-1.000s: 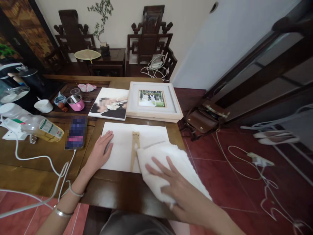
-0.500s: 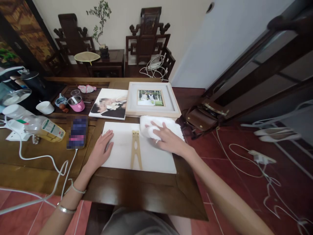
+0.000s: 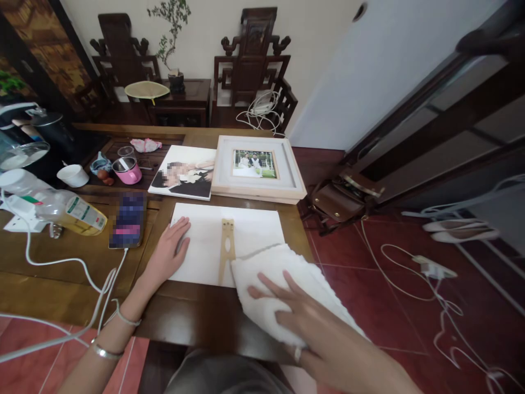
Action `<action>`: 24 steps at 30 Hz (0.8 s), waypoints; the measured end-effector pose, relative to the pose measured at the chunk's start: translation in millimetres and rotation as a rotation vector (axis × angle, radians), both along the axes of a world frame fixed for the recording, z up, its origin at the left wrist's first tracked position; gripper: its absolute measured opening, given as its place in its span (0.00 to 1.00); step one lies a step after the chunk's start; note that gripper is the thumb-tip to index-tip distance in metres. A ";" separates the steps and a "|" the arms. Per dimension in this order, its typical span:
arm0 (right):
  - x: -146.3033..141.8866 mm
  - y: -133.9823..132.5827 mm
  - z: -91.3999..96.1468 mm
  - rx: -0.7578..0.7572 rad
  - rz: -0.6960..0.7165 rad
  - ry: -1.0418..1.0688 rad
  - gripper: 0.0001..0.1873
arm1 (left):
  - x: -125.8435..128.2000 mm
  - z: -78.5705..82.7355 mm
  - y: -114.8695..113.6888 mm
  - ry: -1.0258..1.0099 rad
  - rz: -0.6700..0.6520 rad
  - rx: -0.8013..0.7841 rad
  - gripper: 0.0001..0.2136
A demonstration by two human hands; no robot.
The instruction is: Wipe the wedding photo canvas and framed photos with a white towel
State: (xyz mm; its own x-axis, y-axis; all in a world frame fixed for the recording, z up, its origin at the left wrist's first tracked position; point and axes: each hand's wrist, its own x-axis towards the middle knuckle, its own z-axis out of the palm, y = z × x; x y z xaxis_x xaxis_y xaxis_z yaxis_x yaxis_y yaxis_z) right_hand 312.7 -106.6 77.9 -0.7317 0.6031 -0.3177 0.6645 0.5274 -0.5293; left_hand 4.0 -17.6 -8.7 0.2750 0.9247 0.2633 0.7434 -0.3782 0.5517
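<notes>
A white panel [image 3: 200, 246] lies flat on the wooden table, with a tan frame stand [image 3: 227, 241] fixed upright along its middle. My left hand [image 3: 170, 249] rests on the panel's left edge, palm down with its fingers stretched out. Over the panel's lower right corner and the table's edge is a white cloth [image 3: 262, 268]. My right hand [image 3: 301, 312] has hold of this cloth from above, its fingers spread and the cloth bunched by the thumb. The cloth hides the panel's corner and the stand's lower right leg.
Behind the panel are a pale picture frame [image 3: 293, 164] with a photo and a photo panel [image 3: 186, 178]. A phone [image 3: 128, 219] on a cable, an oil bottle [image 3: 77, 210], a pink cup [image 3: 127, 171] and a white bowl [image 3: 74, 175] stand left. Right of the table hangs a brown bag [image 3: 338, 205].
My right hand has drawn the cloth from the panel's upper right down toward me, past the near edge. The cloth looks more spread out. My left hand has stayed put.
</notes>
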 end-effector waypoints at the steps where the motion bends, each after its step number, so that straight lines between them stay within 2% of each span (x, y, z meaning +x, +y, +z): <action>1: 0.7 8.0 -4.3 0.032 -0.013 0.022 0.15 | 0.0 -0.2 0.1 0.002 -0.001 0.002 0.18; 4: -3.4 47.0 -24.4 0.185 -0.087 0.082 0.14 | 0.0 -0.9 0.1 0.002 -0.004 0.004 0.18; 8: -25.6 101.3 -45.7 0.340 -0.236 0.067 0.15 | -0.3 -1.9 0.0 -0.012 -0.006 0.009 0.18; 11: -46.3 114.3 -51.3 0.381 -0.315 0.050 0.16 | -0.8 -2.4 -0.1 -0.016 -0.005 0.003 0.18; 14: -61.9 90.3 -54.1 0.397 -0.285 0.059 0.16 | -1.1 -2.8 -0.2 -0.013 -0.010 0.001 0.18; 18: -69.2 27.5 -55.6 0.344 -0.073 0.138 0.15 | -0.8 -3.7 -0.3 -0.006 -0.010 0.013 0.18; 20: -67.6 5.9 -54.3 0.310 0.015 0.177 0.13 | -0.5 -4.1 -0.4 -0.002 -0.009 0.011 0.18; 22: -64.1 1.8 -52.3 0.297 0.045 0.191 0.11 | -0.3 -4.2 -0.5 -0.002 -0.010 0.010 0.18; 24: -60.5 15.9 -50.8 0.303 0.024 0.184 0.12 | -0.2 -4.1 -0.6 -0.002 -0.015 0.011 0.18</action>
State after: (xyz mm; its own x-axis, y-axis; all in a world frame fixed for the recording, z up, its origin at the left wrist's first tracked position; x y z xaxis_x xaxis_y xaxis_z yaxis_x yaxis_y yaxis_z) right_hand 252.2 -90.7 27.1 -0.7754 0.6314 0.0116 0.5579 0.6936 -0.4556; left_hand 3.8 -18.2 -12.8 0.2879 0.9175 0.2744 0.7363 -0.3953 0.5492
